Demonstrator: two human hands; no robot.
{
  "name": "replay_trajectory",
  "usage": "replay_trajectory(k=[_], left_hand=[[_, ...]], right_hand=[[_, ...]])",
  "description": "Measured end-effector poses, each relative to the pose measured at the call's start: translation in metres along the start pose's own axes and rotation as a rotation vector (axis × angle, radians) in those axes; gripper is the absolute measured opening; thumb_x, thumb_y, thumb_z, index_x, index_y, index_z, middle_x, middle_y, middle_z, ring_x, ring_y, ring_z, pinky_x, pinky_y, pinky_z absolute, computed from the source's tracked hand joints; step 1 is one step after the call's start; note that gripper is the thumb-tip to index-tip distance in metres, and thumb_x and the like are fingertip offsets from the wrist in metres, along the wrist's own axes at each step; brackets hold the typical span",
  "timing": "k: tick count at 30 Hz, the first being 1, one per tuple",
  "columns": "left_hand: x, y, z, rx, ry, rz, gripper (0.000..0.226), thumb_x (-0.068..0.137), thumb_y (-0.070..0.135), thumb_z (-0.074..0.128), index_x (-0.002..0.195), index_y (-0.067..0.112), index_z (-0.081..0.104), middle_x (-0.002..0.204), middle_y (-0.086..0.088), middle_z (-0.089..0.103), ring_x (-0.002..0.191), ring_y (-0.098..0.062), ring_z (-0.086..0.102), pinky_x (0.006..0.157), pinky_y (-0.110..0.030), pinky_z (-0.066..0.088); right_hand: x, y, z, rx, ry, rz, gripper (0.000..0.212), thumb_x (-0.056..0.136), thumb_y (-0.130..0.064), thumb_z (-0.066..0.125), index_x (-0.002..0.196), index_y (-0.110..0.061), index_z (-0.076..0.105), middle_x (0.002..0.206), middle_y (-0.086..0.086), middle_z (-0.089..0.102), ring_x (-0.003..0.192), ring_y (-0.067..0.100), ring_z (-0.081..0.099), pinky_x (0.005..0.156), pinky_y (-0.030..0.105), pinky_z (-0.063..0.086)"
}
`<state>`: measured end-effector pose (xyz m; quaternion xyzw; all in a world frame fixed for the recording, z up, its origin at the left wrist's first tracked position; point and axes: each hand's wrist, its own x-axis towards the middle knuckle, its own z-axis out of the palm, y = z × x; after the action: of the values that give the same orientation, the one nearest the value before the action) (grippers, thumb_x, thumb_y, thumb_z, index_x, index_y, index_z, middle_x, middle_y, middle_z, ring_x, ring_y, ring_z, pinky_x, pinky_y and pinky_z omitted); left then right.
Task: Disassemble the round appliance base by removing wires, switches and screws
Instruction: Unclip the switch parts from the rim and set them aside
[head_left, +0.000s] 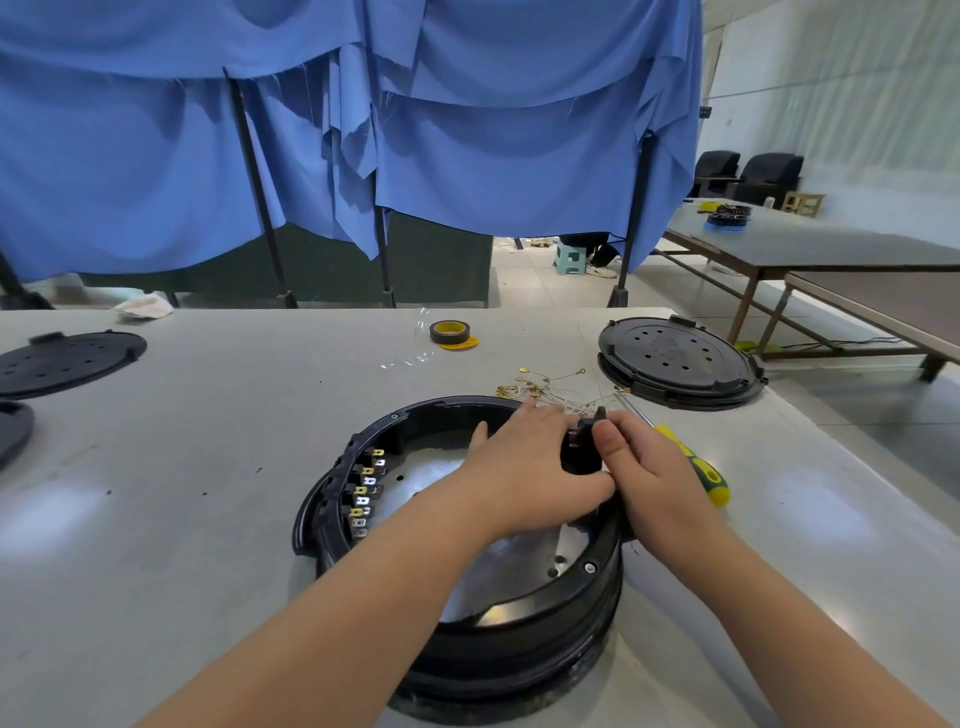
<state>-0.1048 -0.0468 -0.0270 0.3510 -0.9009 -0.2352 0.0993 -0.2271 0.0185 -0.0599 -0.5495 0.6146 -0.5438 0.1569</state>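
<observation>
Now | both hands over round base (467, 623) rim | left hand (524, 467), right hand (644, 467) fingers pinching black switch (584, 441)

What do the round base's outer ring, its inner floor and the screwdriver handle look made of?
Outer ring: likely black moulded plastic, semi-gloss with soft highlights. Inner floor: apparently bare sheet metal, reflecting light brightly. Screwdriver handle: probably plastic or rubber, yellow with green patches.
</observation>
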Motion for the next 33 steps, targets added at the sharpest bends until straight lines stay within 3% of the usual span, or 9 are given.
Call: replay_trajectory(k=[4, 8, 10, 12, 16, 20, 28, 33], left_hand=[[0.001, -0.002, 0.001, 0.029, -0.008, 0.011, 0.066, 0.084, 0.056, 0.05, 0.142, 0.031, 0.033, 0.156, 0.012, 0.023, 0.147, -0.012, 0.002, 0.115, -0.057, 0.001], [-0.002, -0.005, -0.002, 0.015, -0.04, 0.002, 0.077, 0.084, 0.061, 0.05, 0.149, 0.028, 0.024, 0.159, 0.014, 0.012, 0.147, -0.007, -0.004, 0.116, -0.054, -0.003], [-0.002, -0.005, -0.003, 0.022, -0.045, 0.002, 0.077, 0.085, 0.061, 0.049, 0.149, 0.028, 0.023, 0.159, 0.013, 0.011, 0.147, -0.007, -0.004, 0.117, -0.054, -0.004], [-0.002, -0.004, -0.001, 0.033, -0.034, 0.004, 0.075, 0.085, 0.06, 0.048, 0.148, 0.028, 0.024, 0.159, 0.013, 0.012, 0.147, -0.007, -0.004, 0.117, -0.053, -0.004], [-0.002, -0.003, 0.001, 0.034, 0.003, 0.002, 0.074, 0.084, 0.059, 0.049, 0.147, 0.028, 0.026, 0.159, 0.013, 0.014, 0.147, -0.006, -0.002, 0.116, -0.052, -0.003], [-0.001, -0.004, 0.002, 0.048, 0.002, 0.01, 0.075, 0.084, 0.059, 0.048, 0.148, 0.027, 0.025, 0.159, 0.013, 0.013, 0.147, -0.006, -0.003, 0.116, -0.052, -0.003], [0.004, -0.008, 0.004, 0.032, 0.01, 0.021, 0.073, 0.083, 0.058, 0.047, 0.147, 0.028, 0.026, 0.158, 0.013, 0.014, 0.147, -0.008, -0.003, 0.115, -0.053, -0.003], [0.004, -0.009, 0.005, 0.022, 0.0, 0.016, 0.074, 0.083, 0.057, 0.047, 0.147, 0.028, 0.024, 0.158, 0.014, 0.014, 0.147, -0.007, -0.004, 0.115, -0.054, -0.004]], right_hand=[[0.004, -0.015, -0.002, -0.002, 0.05, -0.043, 0.019, 0.098, -0.018, 0.043, 0.085, -0.02, 0.057, 0.081, -0.005, 0.061, 0.079, 0.01, 0.058, 0.074, 0.023, 0.044], [0.027, -0.063, -0.031, -0.011, 0.23, -0.336, 0.008, 0.097, -0.035, 0.045, 0.096, -0.037, 0.052, 0.09, -0.019, 0.061, 0.085, -0.01, 0.058, 0.076, 0.007, 0.043], [0.039, -0.079, -0.04, 0.002, 0.221, -0.388, 0.009, 0.095, -0.034, 0.049, 0.099, -0.041, 0.053, 0.091, -0.021, 0.063, 0.089, -0.008, 0.059, 0.08, 0.008, 0.045], [0.049, -0.078, -0.04, -0.002, 0.164, -0.36, 0.013, 0.096, -0.027, 0.05, 0.105, -0.033, 0.058, 0.093, -0.017, 0.064, 0.089, -0.006, 0.061, 0.081, 0.011, 0.047], [0.059, -0.041, -0.037, -0.174, 0.064, -0.155, 0.014, 0.093, -0.021, 0.056, 0.106, -0.022, 0.061, 0.091, -0.014, 0.066, 0.084, -0.007, 0.061, 0.075, 0.01, 0.048], [0.064, 0.002, -0.033, -0.294, -0.044, 0.039, 0.014, 0.087, -0.022, 0.065, 0.101, -0.022, 0.065, 0.092, -0.008, 0.067, 0.085, 0.006, 0.064, 0.082, 0.027, 0.051], [0.081, 0.037, -0.02, -0.77, -0.174, 0.009, 0.022, 0.076, -0.029, 0.075, 0.096, -0.024, 0.067, 0.092, -0.008, 0.057, 0.083, 0.012, 0.054, 0.072, 0.027, 0.041], [0.09, 0.053, -0.012, -0.804, -0.192, 0.07, 0.024, 0.073, -0.025, 0.077, 0.095, -0.021, 0.068, 0.091, -0.005, 0.052, 0.09, 0.015, 0.054, 0.071, 0.027, 0.038]])
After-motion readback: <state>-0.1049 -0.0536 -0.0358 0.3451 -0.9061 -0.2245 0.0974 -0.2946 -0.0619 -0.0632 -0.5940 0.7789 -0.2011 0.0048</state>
